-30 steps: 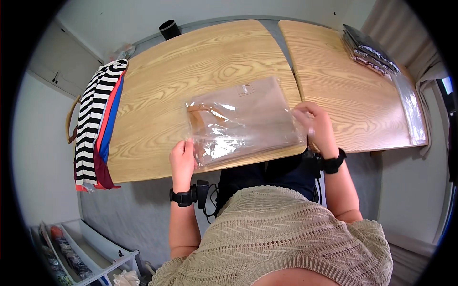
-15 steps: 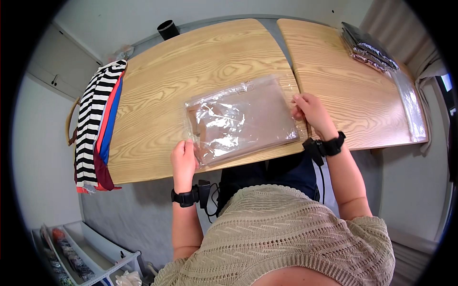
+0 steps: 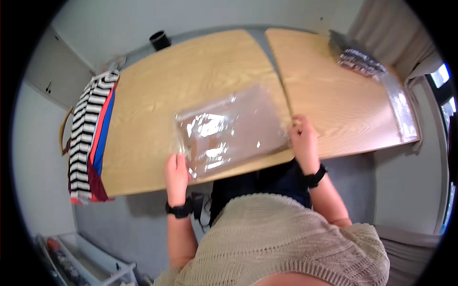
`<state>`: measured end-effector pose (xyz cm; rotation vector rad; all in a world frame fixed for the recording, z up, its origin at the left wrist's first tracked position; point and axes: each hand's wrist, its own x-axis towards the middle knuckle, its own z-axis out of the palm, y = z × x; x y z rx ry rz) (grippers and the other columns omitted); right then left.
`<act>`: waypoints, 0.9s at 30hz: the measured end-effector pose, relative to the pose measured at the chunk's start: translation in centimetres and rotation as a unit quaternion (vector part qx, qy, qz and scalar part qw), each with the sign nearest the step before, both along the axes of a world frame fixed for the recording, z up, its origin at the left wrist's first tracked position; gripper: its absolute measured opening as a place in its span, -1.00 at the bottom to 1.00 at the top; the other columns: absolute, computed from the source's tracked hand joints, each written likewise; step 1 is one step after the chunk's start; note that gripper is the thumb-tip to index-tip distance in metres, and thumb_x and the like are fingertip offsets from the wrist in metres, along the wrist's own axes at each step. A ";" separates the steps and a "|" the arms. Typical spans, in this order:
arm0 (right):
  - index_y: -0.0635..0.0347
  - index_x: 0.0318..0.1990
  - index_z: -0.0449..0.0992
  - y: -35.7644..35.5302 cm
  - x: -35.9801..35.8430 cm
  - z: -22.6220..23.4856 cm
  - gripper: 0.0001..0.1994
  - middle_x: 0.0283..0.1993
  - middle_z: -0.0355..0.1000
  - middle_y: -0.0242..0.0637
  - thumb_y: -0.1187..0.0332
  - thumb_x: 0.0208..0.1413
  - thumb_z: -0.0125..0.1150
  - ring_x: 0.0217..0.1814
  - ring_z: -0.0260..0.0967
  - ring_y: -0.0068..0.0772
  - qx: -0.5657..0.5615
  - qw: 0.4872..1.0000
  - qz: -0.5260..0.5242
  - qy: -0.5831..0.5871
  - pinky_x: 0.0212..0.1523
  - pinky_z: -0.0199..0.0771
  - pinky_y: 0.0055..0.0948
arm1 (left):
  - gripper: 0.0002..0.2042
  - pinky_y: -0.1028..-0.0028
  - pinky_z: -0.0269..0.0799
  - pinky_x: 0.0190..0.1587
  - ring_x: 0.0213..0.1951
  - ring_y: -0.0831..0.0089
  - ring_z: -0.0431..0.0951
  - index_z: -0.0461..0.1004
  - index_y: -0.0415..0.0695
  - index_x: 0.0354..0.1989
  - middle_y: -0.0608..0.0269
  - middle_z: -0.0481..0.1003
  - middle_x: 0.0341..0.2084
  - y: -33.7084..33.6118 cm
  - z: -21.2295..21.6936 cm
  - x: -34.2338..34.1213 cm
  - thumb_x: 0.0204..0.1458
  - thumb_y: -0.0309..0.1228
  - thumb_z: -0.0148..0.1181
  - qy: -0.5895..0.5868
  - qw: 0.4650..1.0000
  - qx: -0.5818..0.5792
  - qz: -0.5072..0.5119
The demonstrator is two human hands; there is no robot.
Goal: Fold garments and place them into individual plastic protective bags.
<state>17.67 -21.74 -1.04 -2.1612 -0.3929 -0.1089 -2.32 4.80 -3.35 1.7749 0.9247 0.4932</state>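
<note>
A clear plastic bag (image 3: 238, 128) with something flat, folded and pinkish-beige inside lies on the near part of the table, its film shining with glare. My left hand (image 3: 177, 175) pinches the bag's near left corner between thumb and fingers. At the right end of the bag, my right hand (image 3: 304, 142) has its fingers curled closed on or against the edge of the film; motion blurs the exact contact.
Folded clothes (image 3: 90, 136), striped, red, blue and maroon, are stacked at the table's left edge. Packaged garments (image 3: 360, 59) and clear bags (image 3: 403, 112) lie on the right table (image 3: 329, 105). A black cup-like container (image 3: 160, 40) stands behind. A bin (image 3: 95, 260) is at lower left.
My right hand has moved down and slightly left along the bag's right end. My left hand keeps the near left corner. The whole view has shifted a little with my head.
</note>
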 end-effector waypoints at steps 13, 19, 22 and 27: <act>0.01 0.18 0.30 8.3 -4.5 -0.7 -0.56 0.33 0.06 -0.09 0.13 0.16 0.02 0.41 -0.07 -0.11 -0.227 0.908 0.259 -0.236 0.30 -0.06 0.06 | -0.72 0.44 0.27 -0.58 -0.64 0.47 0.38 0.29 -0.26 -0.45 0.23 0.34 -0.65 -1.0 1.6 -2.1 0.21 -0.30 -0.07 -0.004 0.998 0.046 0.046; -0.01 0.18 0.30 8.7 -2.3 -0.2 -0.53 0.34 0.07 -0.10 0.13 0.11 0.09 0.41 -0.06 -0.07 -0.221 0.914 0.267 -0.212 0.31 -0.08 0.05 | -0.57 0.22 0.19 0.15 0.14 0.00 0.26 0.23 -0.30 0.13 -0.14 0.25 0.13 -2.5 6.4 2.7 0.13 -0.31 0.01 -0.040 0.915 0.363 -0.171; -0.05 0.20 0.29 8.8 -1.6 -0.5 -0.52 0.34 0.08 -0.13 0.08 0.13 0.05 0.41 -0.06 -0.13 -0.234 0.904 0.278 -0.226 0.32 -0.10 0.04 | -0.45 0.09 0.06 0.23 0.28 0.04 0.09 0.18 -0.21 0.21 -0.05 0.10 0.26 -2.4 4.9 5.3 0.12 -0.14 0.03 0.074 0.804 0.505 -0.306; -0.11 0.24 0.26 8.5 -2.0 -1.2 -0.48 0.36 0.07 -0.21 -0.02 0.16 -0.03 0.42 -0.07 -0.18 -0.259 0.891 0.274 -0.255 0.31 -0.08 0.03 | -0.37 0.00 -0.21 0.31 0.36 0.09 -0.11 0.04 -0.14 0.31 0.02 -0.07 0.34 -1.8 2.5 4.9 0.14 -0.04 -0.08 0.164 0.774 0.499 -0.354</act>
